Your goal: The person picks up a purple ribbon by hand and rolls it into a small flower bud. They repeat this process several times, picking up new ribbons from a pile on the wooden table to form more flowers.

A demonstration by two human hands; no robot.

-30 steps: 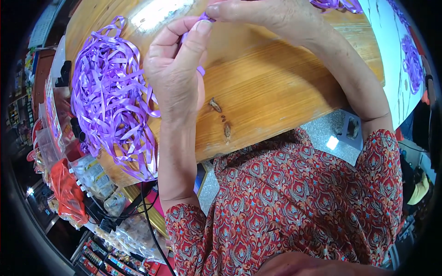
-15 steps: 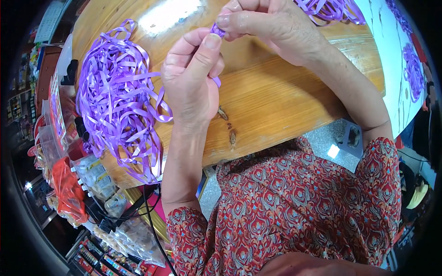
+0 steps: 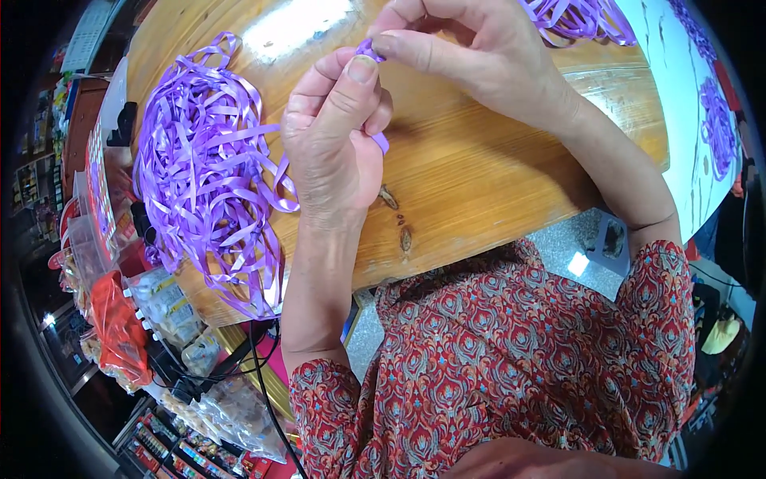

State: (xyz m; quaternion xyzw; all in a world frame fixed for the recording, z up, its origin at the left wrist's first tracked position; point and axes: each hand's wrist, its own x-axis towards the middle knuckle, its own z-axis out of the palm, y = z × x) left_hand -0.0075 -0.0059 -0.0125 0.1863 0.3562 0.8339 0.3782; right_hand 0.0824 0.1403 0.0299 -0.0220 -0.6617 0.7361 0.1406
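Above the wooden table, my left hand (image 3: 339,132) pinches a purple ribbon (image 3: 369,49) between thumb and fingers. The fingertips of my right hand (image 3: 487,60) close on the same bit of ribbon, just right of the left thumb. That bit looks bunched or knotted; its exact form is mostly covered by my fingers. A short tail of ribbon hangs out below the left palm. Another strand runs from behind the left hand to a big tangled heap of purple ribbon (image 3: 203,168) on the table's left side.
More purple ribbon (image 3: 586,17) lies at the far right of the wooden table (image 3: 479,176). Beyond it, a white surface (image 3: 678,144) carries another ribbon bundle (image 3: 718,120). Plastic bags (image 3: 163,307) and a red bag (image 3: 120,327) crowd the left, with a black cable (image 3: 259,375) hanging nearby.
My right hand has turned a little and its fingertips have shifted slightly left and down over the ribbon. My left hand has barely moved, still pinching it.
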